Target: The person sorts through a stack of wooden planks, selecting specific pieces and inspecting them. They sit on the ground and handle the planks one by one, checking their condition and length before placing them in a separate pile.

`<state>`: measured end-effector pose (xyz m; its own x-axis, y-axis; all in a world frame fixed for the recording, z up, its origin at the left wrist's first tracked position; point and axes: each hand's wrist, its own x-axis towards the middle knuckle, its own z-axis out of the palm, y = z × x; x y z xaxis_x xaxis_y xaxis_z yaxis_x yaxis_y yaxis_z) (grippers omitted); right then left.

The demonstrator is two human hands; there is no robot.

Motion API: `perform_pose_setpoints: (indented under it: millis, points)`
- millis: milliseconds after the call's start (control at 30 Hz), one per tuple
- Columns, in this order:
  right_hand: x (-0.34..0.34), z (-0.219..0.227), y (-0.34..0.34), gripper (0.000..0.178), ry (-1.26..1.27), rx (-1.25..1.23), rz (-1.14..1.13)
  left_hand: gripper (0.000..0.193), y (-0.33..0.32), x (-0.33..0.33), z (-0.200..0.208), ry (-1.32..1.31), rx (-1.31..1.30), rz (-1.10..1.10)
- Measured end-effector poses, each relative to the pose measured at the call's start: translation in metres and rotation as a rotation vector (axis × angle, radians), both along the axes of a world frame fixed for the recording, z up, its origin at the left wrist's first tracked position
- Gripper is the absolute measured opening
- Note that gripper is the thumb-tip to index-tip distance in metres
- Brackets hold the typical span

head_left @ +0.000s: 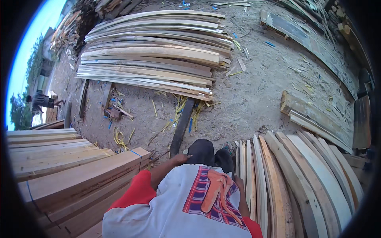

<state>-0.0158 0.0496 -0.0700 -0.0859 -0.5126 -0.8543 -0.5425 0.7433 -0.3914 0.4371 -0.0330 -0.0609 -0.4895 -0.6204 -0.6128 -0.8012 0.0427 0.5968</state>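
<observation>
My left hand (181, 159) is beside my dark-trousered knee (201, 150), at the end of my bent left arm. Its fingers look curled in; what they hold, if anything, is too small to make out. My right arm (241, 194) hangs down at my side, close against a stack of long boards (274, 174) on the right. The fingers of my right hand are hidden. Near my left hand lies a dark timber bearer (183, 123) on the ground. To my left is a stack of thick planks (79, 170) tied with blue strap (139, 156).
Ahead, a wide pile of long thin boards (151, 53) rests on bearers. Yellow strapping scraps (120, 139) lie on the sandy ground. At the right are more planks (317, 119) and a long flat panel (305, 43). A person (39, 102) is far off at the left.
</observation>
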Motion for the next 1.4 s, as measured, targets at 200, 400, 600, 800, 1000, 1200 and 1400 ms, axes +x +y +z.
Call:
perform_pose_setpoints:
  millis: [200, 400, 600, 800, 1000, 1200, 1400]
  points:
    - [-0.043, 0.013, -0.11, 0.045, -0.111, -0.109, 0.186, 0.085, 0.012, -0.063, 0.038, -0.192, 0.479, 0.784]
    - [-0.069, -0.133, -0.212, 0.049, -0.163, -0.274, 1.137, 0.091, -0.038, -0.099, 0.101, 0.153, 0.329, 0.934]
    - [0.073, 0.074, -0.33, 0.055, 0.397, -0.425, 0.906, 0.064, -0.079, -0.114, 0.071, -0.137, 0.25, 0.985]
    - [0.069, 0.04, -0.399, 0.05, 0.058, -0.51, 1.128, 0.032, -0.111, -0.14, 0.091, -0.288, 0.199, 1.152]
    - [0.068, 0.032, -0.495, 0.033, -0.253, -0.102, 1.663, 0.025, -0.083, -0.201, 0.077, -0.125, 0.196, 1.469]
    - [0.065, 0.082, -0.54, 0.021, -0.315, 0.567, 1.44, 0.019, -0.043, -0.224, 0.183, 0.444, 0.409, 1.645]
    - [0.089, 0.097, -0.522, 0.031, -0.297, 0.473, 1.685, 0.019, -0.046, -0.259, 0.139, 0.601, 0.263, 1.66]
